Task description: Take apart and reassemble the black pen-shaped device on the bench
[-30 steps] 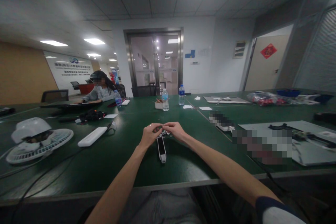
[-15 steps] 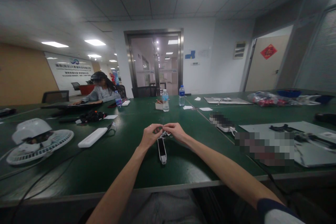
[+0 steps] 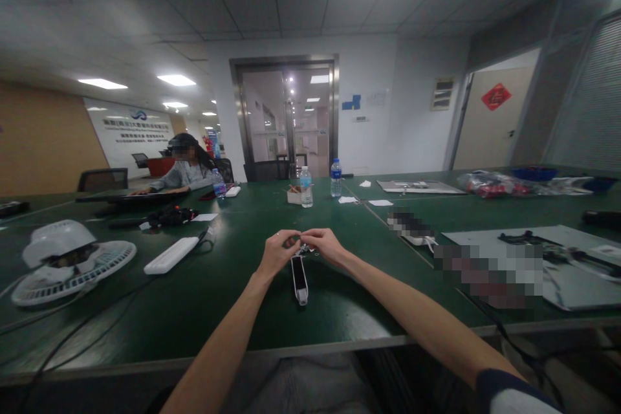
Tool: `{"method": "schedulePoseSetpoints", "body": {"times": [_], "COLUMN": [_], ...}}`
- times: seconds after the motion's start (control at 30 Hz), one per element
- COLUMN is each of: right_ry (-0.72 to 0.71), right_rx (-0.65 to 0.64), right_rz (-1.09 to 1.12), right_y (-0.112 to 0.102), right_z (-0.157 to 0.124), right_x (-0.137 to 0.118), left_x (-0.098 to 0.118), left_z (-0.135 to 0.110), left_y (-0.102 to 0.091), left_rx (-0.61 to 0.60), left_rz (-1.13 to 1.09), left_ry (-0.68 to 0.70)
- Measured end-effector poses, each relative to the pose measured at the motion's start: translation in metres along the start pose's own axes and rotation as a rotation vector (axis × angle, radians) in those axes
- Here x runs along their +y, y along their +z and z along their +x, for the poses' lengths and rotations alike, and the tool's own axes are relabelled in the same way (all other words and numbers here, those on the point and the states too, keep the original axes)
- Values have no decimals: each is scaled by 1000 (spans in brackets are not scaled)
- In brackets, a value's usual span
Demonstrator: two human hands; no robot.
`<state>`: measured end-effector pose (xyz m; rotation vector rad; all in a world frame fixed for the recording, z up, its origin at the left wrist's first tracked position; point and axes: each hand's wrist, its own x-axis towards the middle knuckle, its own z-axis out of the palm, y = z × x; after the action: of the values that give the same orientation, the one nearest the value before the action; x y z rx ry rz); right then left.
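On the green table [image 3: 262, 326], my left hand [image 3: 281, 250] and my right hand [image 3: 326, 244] meet at the fingertips in front of me. Both are closed in a pinch, and what sits between the fingers is too small to make out. Just under the fingertips lie some small whitish parts [image 3: 305, 249], partly hidden by the hands. Nearer to me, below the hands, a narrow white casing [image 3: 300, 281] with a dark, hollow-looking inside lies lengthwise, apart from my fingers.
At left are a white fan-like part with a round grille [image 3: 111, 262] and a white power strip [image 3: 171, 255]. Water bottles [image 3: 305, 187] stand farther back. A grey board [image 3: 572, 284] bearing dark parts lies right. Across the table at left sits another person [image 3: 182, 168].
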<state>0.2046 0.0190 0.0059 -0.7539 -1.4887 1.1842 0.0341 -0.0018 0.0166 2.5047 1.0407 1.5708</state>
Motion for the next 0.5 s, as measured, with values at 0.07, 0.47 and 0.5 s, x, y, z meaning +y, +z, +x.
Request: {"method": "schedulePoseSetpoints", "body": {"times": [0.07, 0.47, 0.5], "right_ry": [2, -8, -4], "right_rx": [-9, -63, -65], "right_rz": [5, -71, -69], "right_y": [0, -5, -5], "right_z": [0, -3, -3], "right_x": [-1, -9, -9], "left_x": [0, 2, 2], "left_z": [0, 1, 1], "left_y": [0, -3, -3], "left_rx": [-1, -44, -44], "left_rz": [-7, 15, 21], "left_ry": [3, 45, 48]}}
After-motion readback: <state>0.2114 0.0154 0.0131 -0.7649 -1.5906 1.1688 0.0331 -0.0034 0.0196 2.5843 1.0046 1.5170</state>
